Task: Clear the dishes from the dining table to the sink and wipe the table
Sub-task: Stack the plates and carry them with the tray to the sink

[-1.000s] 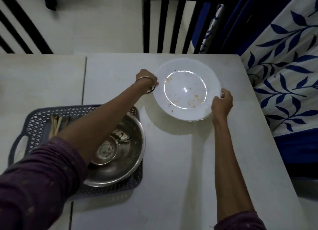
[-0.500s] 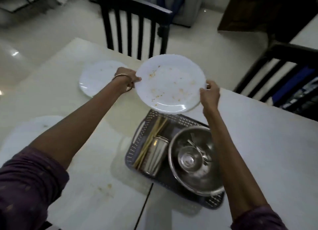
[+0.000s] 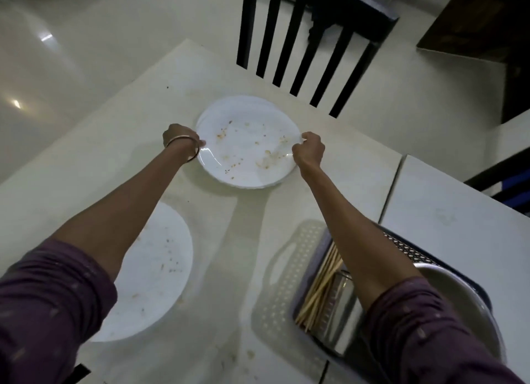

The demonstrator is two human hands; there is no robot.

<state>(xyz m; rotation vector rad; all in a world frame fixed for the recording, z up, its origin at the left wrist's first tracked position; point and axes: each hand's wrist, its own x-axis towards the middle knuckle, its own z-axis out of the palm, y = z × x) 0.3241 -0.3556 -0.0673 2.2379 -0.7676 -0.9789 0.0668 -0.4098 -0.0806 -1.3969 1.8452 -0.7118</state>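
**A:** What's closest to me?

**B:** Well back from your left grip (image 3: 180, 138), under that forearm, a near plate (image 3: 155, 269) lies flat on the desk (image 3: 114, 154), speckled with scraps. Back from your right grip (image 3: 309, 151), under that arm, the basket (image 3: 407, 248) holds thin sticks (image 3: 321, 291), a steel cup (image 3: 341, 312) and a steel bowl (image 3: 447, 277). Crumbs (image 3: 251, 353) dot the desk between the two.

**A:** And the grips?

**B:** Both are clenched on the top plate (image 3: 246, 151), which spans the gap between them. Your left thumb is over one rim and your right fingers pinch the opposite rim. Under it lies a lower plate (image 3: 258, 99), whose edge shows just past the far side and below your right grip. I can't tell whether the two plates touch.

**A:** What could go wrong?

**B:** I'd say the top plate sits off-centre on the lower one. Let go like that and it may rock or slide toward your right grip. The rims look smeared, so a pinch that shallow could slip when you lift both. Fingertips under the rim could get nipped between the plates. If you draw back low, your right forearm could clip the sticks or the cup, and your left sleeve could drag the near plate. Beyond the grips, the chair (image 3: 301, 47) stands at the desk's edge, so don't shove the stack that way.
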